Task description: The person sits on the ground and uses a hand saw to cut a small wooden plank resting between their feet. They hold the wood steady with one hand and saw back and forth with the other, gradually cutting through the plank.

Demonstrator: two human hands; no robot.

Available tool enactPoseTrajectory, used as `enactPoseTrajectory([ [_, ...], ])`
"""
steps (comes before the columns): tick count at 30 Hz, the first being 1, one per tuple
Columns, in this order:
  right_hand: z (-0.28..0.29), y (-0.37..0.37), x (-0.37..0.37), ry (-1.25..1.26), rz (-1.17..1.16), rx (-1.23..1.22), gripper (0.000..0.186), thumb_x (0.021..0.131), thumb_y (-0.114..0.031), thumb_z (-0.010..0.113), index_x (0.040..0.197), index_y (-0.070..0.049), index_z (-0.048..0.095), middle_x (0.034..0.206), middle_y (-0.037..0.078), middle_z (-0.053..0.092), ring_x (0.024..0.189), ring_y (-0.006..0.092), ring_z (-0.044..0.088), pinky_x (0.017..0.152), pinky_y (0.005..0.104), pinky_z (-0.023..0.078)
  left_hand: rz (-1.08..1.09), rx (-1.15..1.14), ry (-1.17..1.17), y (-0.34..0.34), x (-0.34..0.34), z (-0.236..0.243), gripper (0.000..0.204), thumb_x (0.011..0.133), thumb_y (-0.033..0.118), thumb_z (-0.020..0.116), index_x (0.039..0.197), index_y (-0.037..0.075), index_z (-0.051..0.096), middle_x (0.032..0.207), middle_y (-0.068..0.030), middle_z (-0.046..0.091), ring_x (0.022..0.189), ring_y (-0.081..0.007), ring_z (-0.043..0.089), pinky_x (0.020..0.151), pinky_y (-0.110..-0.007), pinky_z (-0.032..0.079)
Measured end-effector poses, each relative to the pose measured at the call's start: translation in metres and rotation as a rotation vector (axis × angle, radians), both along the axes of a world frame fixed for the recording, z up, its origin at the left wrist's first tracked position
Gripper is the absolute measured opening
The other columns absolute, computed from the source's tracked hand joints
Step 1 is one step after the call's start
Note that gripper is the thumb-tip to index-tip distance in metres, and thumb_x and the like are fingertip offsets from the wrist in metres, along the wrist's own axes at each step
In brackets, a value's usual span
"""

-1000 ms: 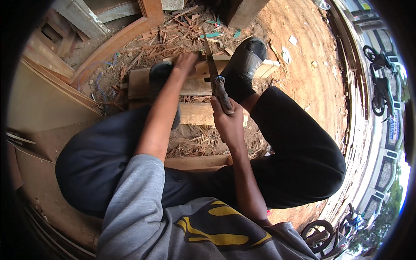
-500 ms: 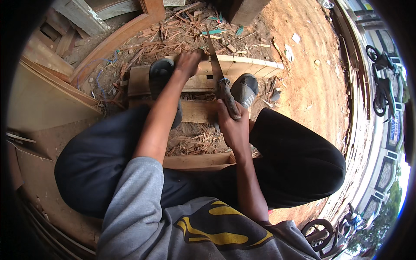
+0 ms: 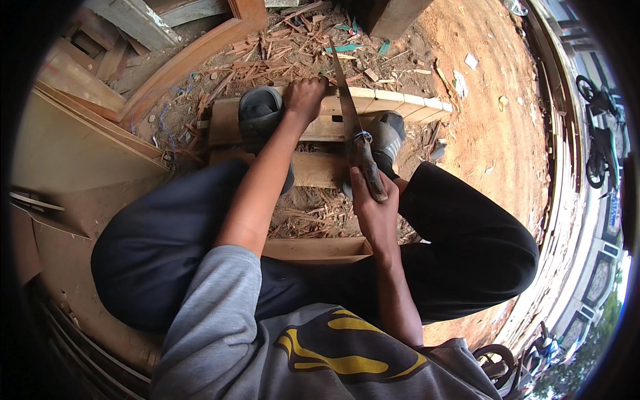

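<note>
My right hand (image 3: 377,203) is wrapped round the worn wooden handle of a handsaw (image 3: 345,90). The saw's long blade points away from me and crosses a pale wooden board (image 3: 323,128) just left of my right shoe. Several evenly spaced lines cross the board's right part; whether they are cuts or marks I cannot tell. At the board's far edge, left of the blade, my left hand (image 3: 306,100) is closed on the wood, its fingertips partly hidden. My left sandal (image 3: 260,112) rests on the board, and my right shoe (image 3: 389,130) is against it.
Another wooden piece (image 3: 319,170) lies under the board. Wood scraps (image 3: 267,63) litter the ground. A brown wooden frame (image 3: 193,63) and leaning plywood sheets (image 3: 93,143) stand at left. A wooden post (image 3: 397,17) is at the far side, and a motorbike (image 3: 600,130) at far right.
The handsaw's handle and my right hand have drawn slightly toward me. My left hand keeps its hold on the board. The whole view has shifted a little.
</note>
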State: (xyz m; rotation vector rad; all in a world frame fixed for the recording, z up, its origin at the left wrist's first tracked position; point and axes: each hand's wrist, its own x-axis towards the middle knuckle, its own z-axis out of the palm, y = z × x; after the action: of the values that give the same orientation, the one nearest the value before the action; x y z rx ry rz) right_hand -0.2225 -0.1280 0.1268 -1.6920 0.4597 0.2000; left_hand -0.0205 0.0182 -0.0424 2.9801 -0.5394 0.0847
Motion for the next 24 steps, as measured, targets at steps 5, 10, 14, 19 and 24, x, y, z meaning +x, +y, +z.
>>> enactPoseTrajectory([
  [5,0.003,-0.002,0.008,0.023,0.004,-0.023,0.025,0.095,-0.022,0.06,0.083,0.001,0.06,0.064,-0.004,0.045,0.06,0.004,0.037,0.051,0.0253,0.032,0.097,-0.043,-0.012,-0.015,-0.003,-0.003,0.059,0.069,0.048,0.079,0.108,0.009,0.057,0.101,-0.0087,0.065,0.104,-0.0261,0.06,0.099,-0.052,0.036],
  [10,-0.001,-0.008,-0.003,0.004,0.02,-0.034,0.024,0.095,-0.021,0.061,0.088,0.002,0.062,0.065,-0.005,0.046,0.06,0.0026,0.038,0.051,0.0238,0.032,0.108,-0.101,-0.106,-0.018,-0.017,-0.004,0.045,0.072,0.039,0.078,0.103,0.01,0.062,0.1,-0.0094,0.064,0.105,-0.0281,0.057,0.1,-0.05,0.035],
  [14,-0.002,-0.014,-0.007,0.02,0.026,-0.022,0.022,0.095,-0.019,0.06,0.089,0.003,0.061,0.065,-0.005,0.046,0.06,0.0018,0.038,0.051,0.0231,0.031,0.091,-0.014,-0.024,-0.017,-0.024,0.008,0.051,0.075,0.04,0.076,0.112,0.007,0.06,0.106,-0.0124,0.063,0.109,-0.0286,0.057,0.1,-0.05,0.037],
  [19,-0.003,-0.009,-0.007,-0.024,0.081,-0.099,0.024,0.096,-0.019,0.059,0.087,0.003,0.06,0.065,-0.005,0.044,0.06,0.0025,0.036,0.05,0.0238,0.03,-0.157,-0.001,0.467,0.02,-0.001,0.062,0.069,0.08,0.043,0.071,0.13,0.002,0.047,0.122,-0.0213,0.056,0.123,-0.0358,0.049,0.104,-0.049,0.038],
  [24,0.009,-0.009,-0.004,0.0,0.049,-0.12,0.026,0.096,-0.02,0.059,0.085,0.004,0.059,0.066,-0.005,0.044,0.061,0.003,0.035,0.051,0.0236,0.03,-0.586,0.121,0.336,0.092,0.009,0.191,0.046,0.084,0.03,0.065,0.121,0.005,0.053,0.111,-0.0157,0.062,0.107,-0.0322,0.06,0.09,-0.044,0.049],
])
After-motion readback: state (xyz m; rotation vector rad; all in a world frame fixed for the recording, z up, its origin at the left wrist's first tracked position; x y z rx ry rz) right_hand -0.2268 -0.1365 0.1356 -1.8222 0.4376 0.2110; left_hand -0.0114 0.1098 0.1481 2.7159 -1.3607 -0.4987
